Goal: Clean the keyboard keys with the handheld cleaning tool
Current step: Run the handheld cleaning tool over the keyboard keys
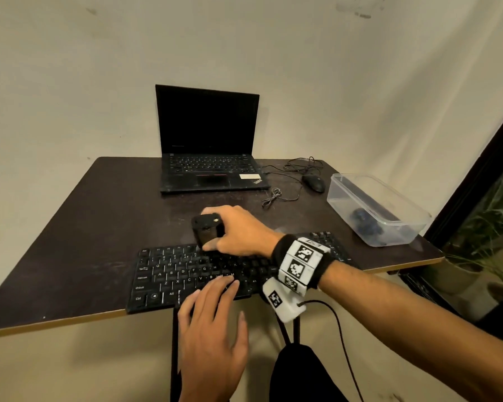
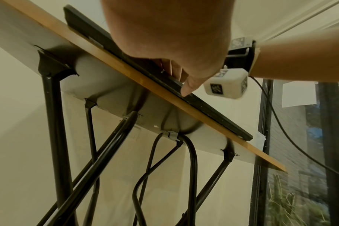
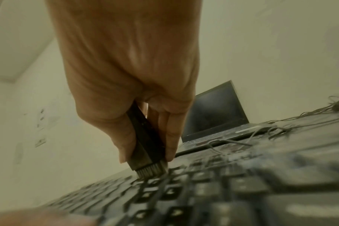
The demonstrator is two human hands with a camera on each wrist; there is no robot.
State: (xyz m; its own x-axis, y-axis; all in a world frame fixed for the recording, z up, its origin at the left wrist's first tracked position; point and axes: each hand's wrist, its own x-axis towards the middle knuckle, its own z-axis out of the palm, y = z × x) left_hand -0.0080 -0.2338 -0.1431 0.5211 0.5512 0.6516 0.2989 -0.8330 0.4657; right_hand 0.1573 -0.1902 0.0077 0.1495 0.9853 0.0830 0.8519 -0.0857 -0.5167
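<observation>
From the head view we see the black keyboard [image 1: 204, 274] lying along the near edge of the dark surface [image 1: 93, 227], its front edge overhanging slightly. Our right hand [image 1: 238, 233] grips the black handheld cleaning tool [image 1: 207, 231] upright over the top key rows, at about 12 o'clock from the keyboard's middle. Our left hand [image 1: 212, 323] lies flat, its straight fingers [image 1: 227, 285] resting on the bottom key row near 6 o'clock and holding nothing.

Only the right wrist view shows the tool's working end: short bristles [image 3: 151, 170] press onto the keys, with the thumb on one side of the handle and curled fingers [image 3: 169, 137] on the other. The keys nearest that camera are blurred.

The left wrist view alone looks up from below the surface: we see its pale underside, black folding legs [image 2: 54, 137], the light wooden edge band [image 2: 164, 90], and our left fingertips [image 2: 188, 90] touching the keyboard's front edge. The right wrist's white marker block [image 2: 226, 84] hangs just beyond.

Farther back, at 12 o'clock, an open laptop [image 1: 208, 140] with a dark screen stands. At about 2 o'clock lie a black mouse [image 1: 314, 182] with a tangled cord and a clear plastic box [image 1: 378, 210] holding dark items we cannot identify. Our right forearm and wristband cover the keyboard's right part
</observation>
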